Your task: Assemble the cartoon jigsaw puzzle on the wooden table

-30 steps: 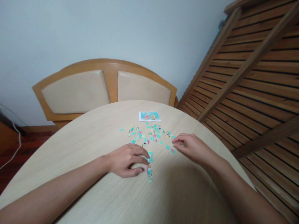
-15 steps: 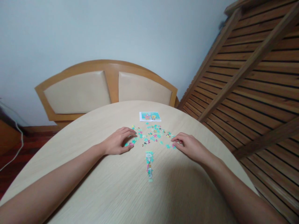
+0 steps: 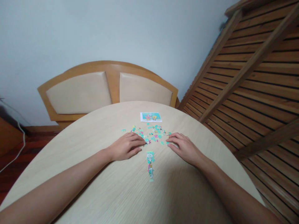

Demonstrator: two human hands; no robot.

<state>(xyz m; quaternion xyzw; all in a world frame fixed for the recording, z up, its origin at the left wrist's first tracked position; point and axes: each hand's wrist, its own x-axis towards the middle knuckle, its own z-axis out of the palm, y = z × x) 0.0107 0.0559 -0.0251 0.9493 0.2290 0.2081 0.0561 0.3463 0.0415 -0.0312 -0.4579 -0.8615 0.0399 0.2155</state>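
Loose jigsaw puzzle pieces (image 3: 159,132), mostly turquoise with some pink and yellow, lie scattered in the middle of the table. My left hand (image 3: 128,145) rests palm down at their left side, fingers apart, its fingertips over the near-left pieces and hiding some of them. On the right edge of the pieces is my right hand (image 3: 183,146), thumb and fingers apart, fingertips at the pieces there. Closer to me lies a narrow joined strip of puzzle (image 3: 150,165) showing a pale cartoon figure. Neither hand touches that strip.
A picture card (image 3: 151,117) with pink and yellow cartoon figures lies beyond the pieces on the round wooden table (image 3: 93,193). Past the table's far edge stands a padded wooden headboard (image 3: 112,81). Slatted wood (image 3: 252,84) leans at the right.
My left hand has slid right and slightly nearer to me, uncovering a turquoise piece at the far left. My right hand has shifted a little left, over the pieces at the right edge.
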